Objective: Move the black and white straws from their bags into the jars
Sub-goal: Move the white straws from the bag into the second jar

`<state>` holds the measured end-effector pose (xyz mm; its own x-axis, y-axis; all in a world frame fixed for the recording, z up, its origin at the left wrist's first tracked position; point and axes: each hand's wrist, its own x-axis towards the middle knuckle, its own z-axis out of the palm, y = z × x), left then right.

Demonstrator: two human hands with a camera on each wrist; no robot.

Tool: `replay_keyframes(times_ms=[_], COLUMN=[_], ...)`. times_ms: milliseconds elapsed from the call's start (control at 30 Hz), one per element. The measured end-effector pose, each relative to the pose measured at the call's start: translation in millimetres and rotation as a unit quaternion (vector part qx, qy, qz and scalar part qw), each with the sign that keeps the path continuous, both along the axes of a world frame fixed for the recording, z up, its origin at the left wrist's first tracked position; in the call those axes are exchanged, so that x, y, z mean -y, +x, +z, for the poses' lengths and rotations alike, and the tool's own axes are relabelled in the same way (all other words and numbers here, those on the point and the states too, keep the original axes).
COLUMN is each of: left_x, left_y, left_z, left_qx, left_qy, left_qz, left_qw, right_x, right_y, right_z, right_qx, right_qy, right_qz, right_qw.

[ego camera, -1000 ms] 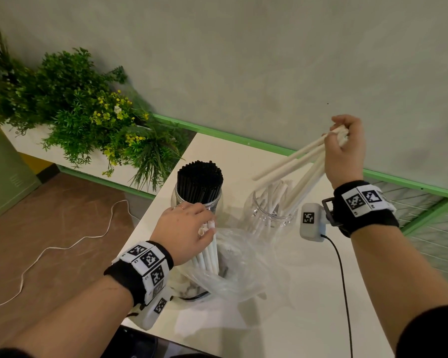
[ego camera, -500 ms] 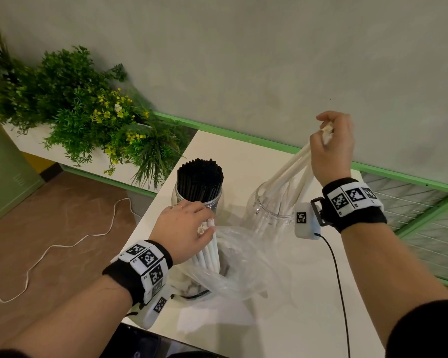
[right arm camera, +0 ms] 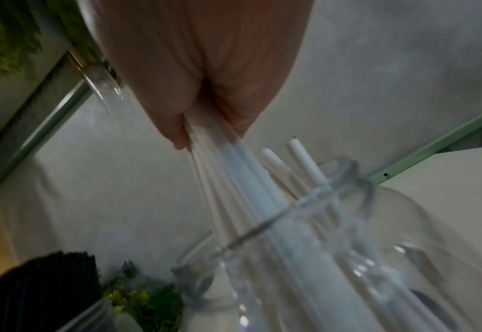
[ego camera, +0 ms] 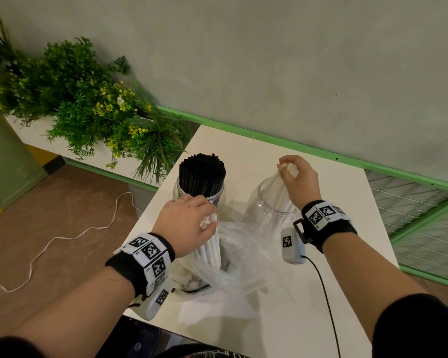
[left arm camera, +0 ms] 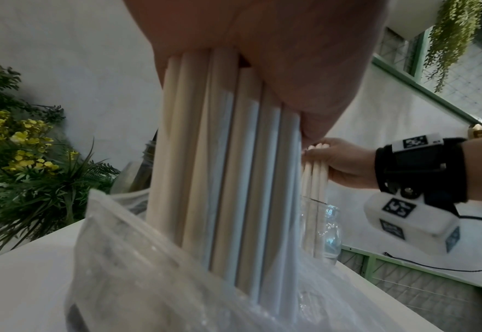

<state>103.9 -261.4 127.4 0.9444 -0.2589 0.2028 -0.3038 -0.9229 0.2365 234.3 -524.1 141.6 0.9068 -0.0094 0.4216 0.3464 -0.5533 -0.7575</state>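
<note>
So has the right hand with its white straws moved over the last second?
Yes. The right hand has dropped and drawn leftward toward the clear glass jar, so its bunch of white straws now stands in the jar's mouth.

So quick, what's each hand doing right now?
Left hand: grips white straws standing in the plastic bag.
Right hand: holds white straws over the clear jar.

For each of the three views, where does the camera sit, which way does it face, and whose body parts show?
Head: looks down at the table; both forearms, left hand and right hand show.
Left wrist: below the palm, facing white straws rising from the plastic bag; right hand behind.
Right wrist: under the palm, down into the clear jar.
Shared: all show white straws.
</note>
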Motion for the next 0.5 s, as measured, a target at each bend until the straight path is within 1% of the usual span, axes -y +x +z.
replay_keyframes(times_ms=[100,167,200,267,333,433,500], left_x=[0.4,0.4,0.4,0.6,0.8,0.3,-0.1], left_y=[-0.2,-0.4,-0.3,-0.4,-0.5,-0.3,0.2], left_z=[0.5,0.4,0.4,0.8,0.9,0.0,-0.6], left_qx=[0.002,0.001,0.002,-0.002,-0.006,-0.006,-0.005], left_qy=[0.001,0.000,0.000,-0.002,-0.002,-0.001,-0.001], left_qz=[0.000,0.000,0.000,0.002,0.004,0.004,0.004], left_qw=[1.000,1.000,1.000,1.000,1.000,1.000,1.000], right_x=[7.2,15.2,20.1,29.3,36.2,37.8,32.4], right_y=[-2.8,-2.8,-1.9,-0.3,1.6,1.8,0.6], right_z=[-12.7,-20.5,-24.2,-31.4,-37.3,-36.5,-30.0], right_qx=[0.037,0.077,0.087,0.080,0.061,0.040,-0.005], right_qy=[-0.090,-0.172,-0.204,-0.246,-0.253,-0.198,-0.175], right_qz=[0.020,0.012,0.004,-0.004,-0.006,-0.003,0.020], right_qw=[0.995,0.982,0.975,0.966,0.965,0.979,0.984])
